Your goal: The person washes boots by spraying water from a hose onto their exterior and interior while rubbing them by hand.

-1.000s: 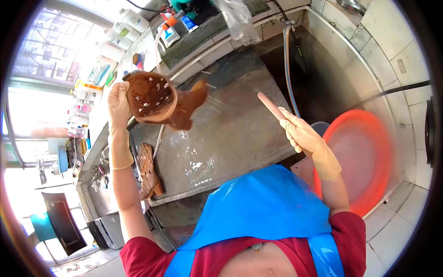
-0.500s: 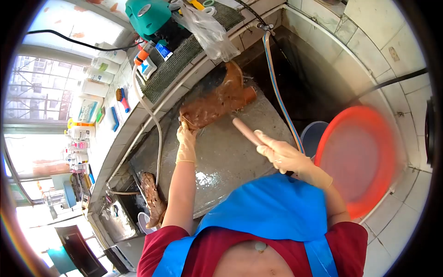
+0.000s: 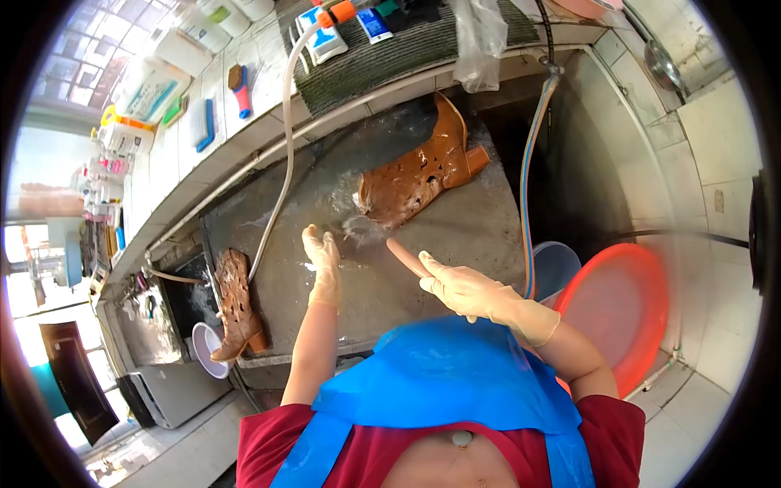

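Note:
A wet brown cutout boot point(image 3: 415, 175) lies on its side on the grey stone slab point(image 3: 325, 325), its heel towards the right. Below and left of its shaft is my left hand point(image 3: 322, 254) in a pale glove, fingers apart, touching nothing. My right hand point(image 3: 468, 289), gloved too, is wrapped round a pinkish hose point(image 3: 405, 258), whose end points at the boot's shaft. Water splashes between the hose end and the boot. A second brown boot point(image 3: 237, 305) rests at the slab's left edge.
An orange-red basin point(image 3: 614, 313) and a grey-blue bucket point(image 3: 556, 268) stand at the right. A striped hose point(image 3: 533, 163) hangs beside the dark sink. Along the back ledge are a brush point(image 3: 239, 91), bottles and a plastic bag point(image 3: 478, 45). A pale hose point(image 3: 286, 154) crosses the slab's left side.
My left hand has let go of the boot and drawn back from it. The boot, first held up in the air, now lies on the slab. The view has shifted.

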A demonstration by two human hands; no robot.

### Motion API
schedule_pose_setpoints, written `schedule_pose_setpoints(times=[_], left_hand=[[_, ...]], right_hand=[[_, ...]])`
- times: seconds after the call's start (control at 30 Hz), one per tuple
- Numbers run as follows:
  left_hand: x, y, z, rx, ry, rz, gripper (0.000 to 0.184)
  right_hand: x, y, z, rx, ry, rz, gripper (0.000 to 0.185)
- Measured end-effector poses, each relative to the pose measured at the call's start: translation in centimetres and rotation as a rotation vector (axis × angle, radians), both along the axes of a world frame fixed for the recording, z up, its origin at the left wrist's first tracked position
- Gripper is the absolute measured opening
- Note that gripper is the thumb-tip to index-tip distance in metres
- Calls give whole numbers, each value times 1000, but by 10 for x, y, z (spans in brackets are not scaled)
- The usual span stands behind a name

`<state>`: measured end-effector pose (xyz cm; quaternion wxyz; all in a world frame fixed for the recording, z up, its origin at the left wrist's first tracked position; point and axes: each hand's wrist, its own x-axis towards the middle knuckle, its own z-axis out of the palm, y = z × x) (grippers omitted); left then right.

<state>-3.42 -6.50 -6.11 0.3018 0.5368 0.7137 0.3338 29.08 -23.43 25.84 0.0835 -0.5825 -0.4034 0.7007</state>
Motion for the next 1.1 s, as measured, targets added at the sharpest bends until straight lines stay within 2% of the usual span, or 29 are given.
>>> schedule_pose_setpoints(times=[0.03, 0.07, 0.17, 0.2, 0.23, 0.3, 0.37, 0.4, 0.43, 0.47, 0.5, 0.53, 0.57, 0.6, 0.63, 0.67, 0.7, 0.77, 0.8, 0.9, 0.97, 1.07, 1.1], left_hand=[[-10, -9, 12, 18, 14, -38, 55], [-27, -10, 3, -45, -91, 11, 56], [-50, -24, -15, 6, -56, 61, 58], [-67, -25, -31, -81, -177, 65, 58], [-66, -27, -25, -167, -300, 67, 58], [-53, -40, -7, -221, -261, 46, 58], [-33, -47, 5, -169, -146, 48, 57], [-27, -48, 4, -209, -344, 53, 57], [-18, -48, 3, -213, -352, 50, 57], [-8, -49, 1, -175, -443, -2, 57], [2, -49, 1, -136, -532, -55, 56], [21, -43, 32, -241, -359, -157, 56], [34, -43, 36, -219, -343, -197, 53], [45, -39, 31, -219, -341, -250, 51], [55, -35, 27, -217, -339, -303, 49], [65, -34, 23, -295, -414, -280, 46], [70, -26, 20, -404, -506, -378, 53], [88, -23, 13, -579, -633, -299, 63], [106, -22, 21, -625, -510, -235, 70], [132, -16, 29, -729, -435, -134, 69], [134, -16, -9, -707, -487, -99, 65], [136, -18, -19, -635, -655, 76, 69], [139, -20, -4, -705, -698, 168, 68]], right_hand=[[-3, 2, 1, 19, -20, 23, 64], [-2, 2, -3, -16, -62, 23, 65], [16, -8, -20, -103, -174, -78, 67], [25, -9, -20, -120, -211, -145, 66], [34, -10, -20, -135, -249, -213, 65], [45, -18, -24, -31, -356, -348, 62], [50, -17, -25, -6, -367, -412, 64], [46, -13, -21, -82, -342, -440, 55], [45, -11, -19, -157, -315, -470, 50], [41, -21, -33, -50, -322, -477, 41], [43, -18, -32, -66, -295, -535, 38], [44, -14, -30, -82, -267, -594, 37], [51, -3, -24, -216, -212, -682, 44], [56, -3, -26, -38, -232, -617, 57], [55, 0, -26, 52, -279, -661, 56], [58, 8, -22, 48, -304, -607, 59], [62, 17, -19, 46, -327, -553, 62], [67, 34, -20, 76, -333, -576, 62], [70, 41, -21, 103, -337, -591, 63], [80, 57, -22, 139, -301, -643, 64], [86, 54, -26, 161, -270, -655, 64], [87, 40, -20, 99, -309, -609, 64], [87, 30, -20, 52, -301, -580, 63]])
